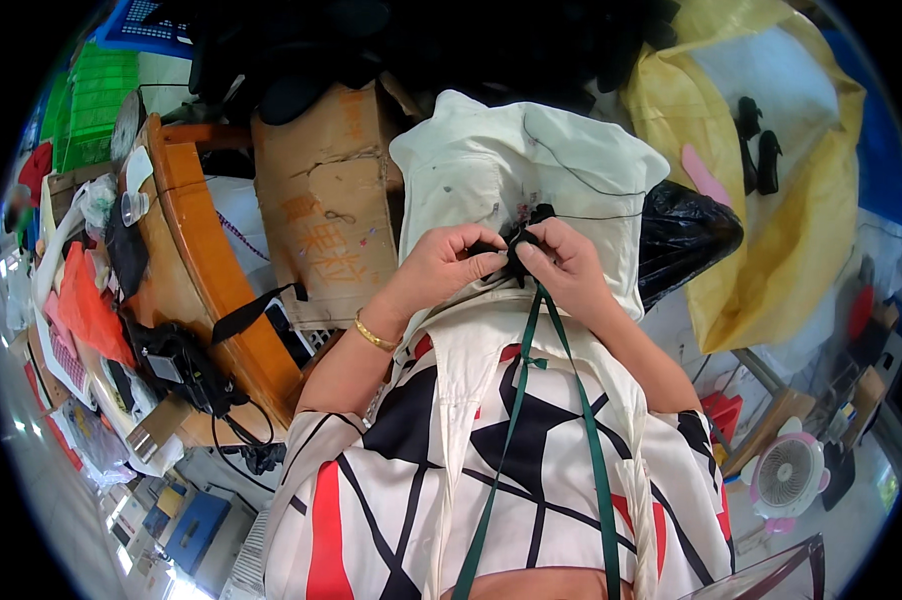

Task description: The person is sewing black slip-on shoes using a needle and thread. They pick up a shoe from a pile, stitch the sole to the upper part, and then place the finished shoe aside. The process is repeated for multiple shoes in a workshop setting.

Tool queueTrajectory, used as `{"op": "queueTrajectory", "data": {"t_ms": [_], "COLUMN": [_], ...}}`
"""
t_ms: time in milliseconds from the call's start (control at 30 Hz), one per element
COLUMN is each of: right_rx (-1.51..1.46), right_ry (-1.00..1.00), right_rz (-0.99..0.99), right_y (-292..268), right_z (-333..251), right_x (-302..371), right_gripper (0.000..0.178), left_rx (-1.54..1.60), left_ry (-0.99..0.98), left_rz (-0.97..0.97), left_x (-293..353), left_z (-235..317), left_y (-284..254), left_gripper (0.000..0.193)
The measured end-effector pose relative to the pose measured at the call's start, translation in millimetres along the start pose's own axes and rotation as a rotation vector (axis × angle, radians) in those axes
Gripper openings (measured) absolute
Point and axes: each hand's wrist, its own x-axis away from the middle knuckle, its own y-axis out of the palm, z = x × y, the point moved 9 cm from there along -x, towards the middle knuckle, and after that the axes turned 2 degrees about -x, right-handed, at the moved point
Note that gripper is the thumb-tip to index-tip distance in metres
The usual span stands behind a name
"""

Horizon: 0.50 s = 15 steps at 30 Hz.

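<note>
Both my hands meet over my lap, working at a small black piece [517,247] that looks like soft cloth; its exact kind is hard to make out. Thumb and fingers of my left hand [443,268] pinch its left side, and a gold bangle circles that wrist. From the right, my right hand [569,268] pinches the same piece. A thin dark thread [596,217] runs to the right across the off-white apron cloth [461,150] on my lap. Below my hands a dark green ribbon [596,440] hangs in two strands down my front.
Left of my lap stands a worn cardboard box [321,170], beside a curved wooden seat [181,220]. A dark heap [421,45] lies ahead. At right are a black plastic bag [683,235] and an open yellow sack [671,110] holding black pieces [768,162]. A fan [786,472] stands lower right.
</note>
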Motion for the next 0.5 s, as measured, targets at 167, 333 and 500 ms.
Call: {"op": "queueTrajectory", "data": {"t_ms": [167,333,500], "right_rx": [0.055,-0.12,-0.308], "right_ry": [0.013,0.055,0.154], "right_rz": [0.076,-0.074,-0.284], "right_y": [-29.3,-27.4,-8.4], "right_z": [-22.0,-43.3,-54.1], "right_x": [-3.0,-2.7,6.4], "right_gripper": [0.015,0.022,0.024], "left_rx": [-0.511,-0.719,-0.673], "left_ry": [0.279,0.445,0.506], "left_rz": [0.11,0.158,0.153], "left_x": [6.8,14.2,15.8], "left_z": [38.6,55.6,56.7], "left_y": [-2.2,5.3,10.1], "left_gripper": [0.019,0.02,0.021]}}
